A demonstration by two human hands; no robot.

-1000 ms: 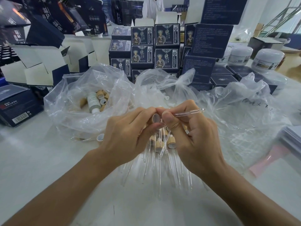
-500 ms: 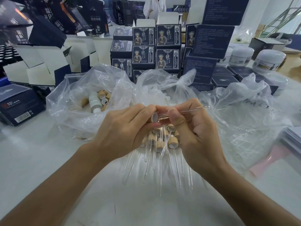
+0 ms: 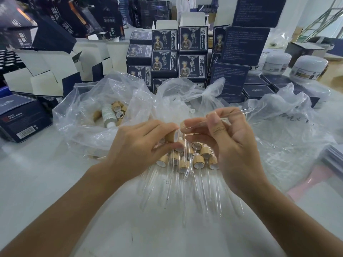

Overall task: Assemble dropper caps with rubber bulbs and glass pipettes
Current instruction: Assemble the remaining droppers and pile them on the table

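Head view: a wooden cap (image 3: pixel 172 135) is pinched in the left hand (image 3: pixel 138 145), its open end facing a glass tube (image 3: pixel 219 119) pinched in the right hand (image 3: pixel 234 145). Below lie finished droppers (image 3: pixel 185 164) on the white table (image 3: pixel 55 182), with plastic bags (image 3: pixel 89 108) and dark boxes (image 3: pixel 193 52) behind.
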